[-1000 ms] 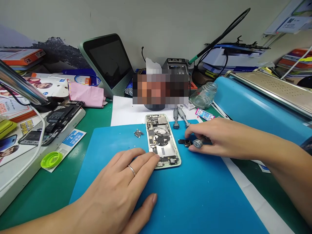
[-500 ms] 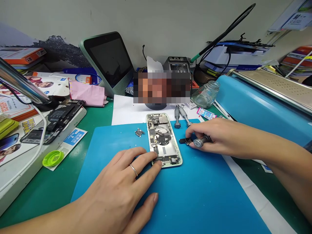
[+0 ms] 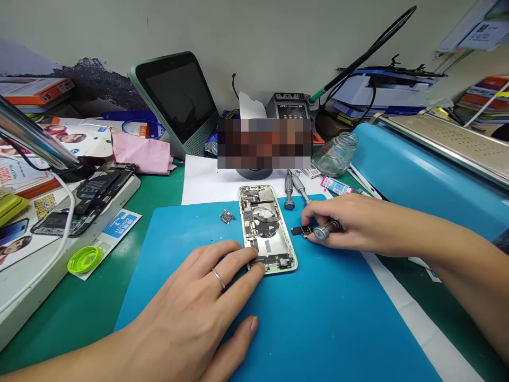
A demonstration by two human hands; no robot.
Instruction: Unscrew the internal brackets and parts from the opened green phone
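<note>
An opened phone lies on the blue mat, its inner parts showing. My left hand rests fingers spread, with fingertips on the phone's lower left edge. To the right of the phone, my right hand pinches a small black phone part between thumb and index finger, just above or on the mat. A grey screwdriver is also kept in that hand, its round cap facing me. Left of the phone lies a small dark circuit piece.
Two more grey screwdrivers lie beyond the phone's right side, near a glass jar. A green lid and another opened phone are at left. A blue roll stands at right; a tilted screen stands behind.
My right hand, with the black part and screwdriver, has shifted very slightly left. My left hand and the phone are practically still.
</note>
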